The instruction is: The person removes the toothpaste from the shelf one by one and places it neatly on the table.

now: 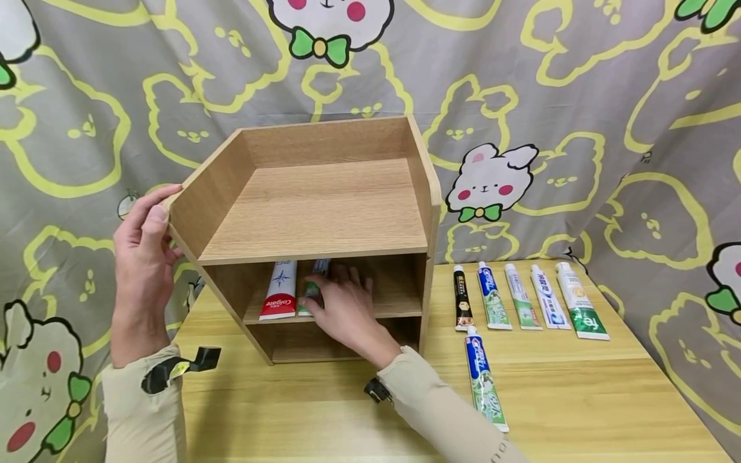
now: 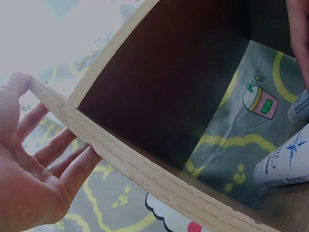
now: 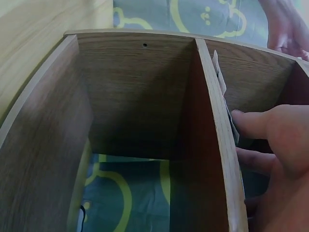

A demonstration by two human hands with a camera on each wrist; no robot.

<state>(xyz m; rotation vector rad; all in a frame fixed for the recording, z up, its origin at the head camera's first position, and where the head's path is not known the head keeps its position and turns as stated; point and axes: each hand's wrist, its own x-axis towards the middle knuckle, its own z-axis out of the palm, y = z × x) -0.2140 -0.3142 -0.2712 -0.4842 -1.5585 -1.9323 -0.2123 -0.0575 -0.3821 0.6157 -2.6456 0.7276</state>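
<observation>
A light wooden desk shelf [image 1: 324,209] with an upper tray and two compartments below stands on the table. My left hand [image 1: 145,251] holds the front edge of its left side panel, thumb on one side and fingers on the other. Inside the upper compartment, my right hand [image 1: 350,305] has its thumb and fingers about a green-and-white toothpaste tube [image 1: 312,292], partly hidden by the hand. Just left of that tube lies a red-and-white Colgate toothpaste tube [image 1: 280,292], its flat end toward the front. The right wrist view shows my right thumb [image 3: 256,124] against a tube's flat end.
Right of the shelf, several toothpaste tubes lie in a row, from a black tube [image 1: 461,299] to a white-and-green tube [image 1: 581,305]. A blue-and-green tube [image 1: 485,382] lies nearer the front. A patterned curtain [image 1: 492,51] hangs close behind the table [image 1: 579,399].
</observation>
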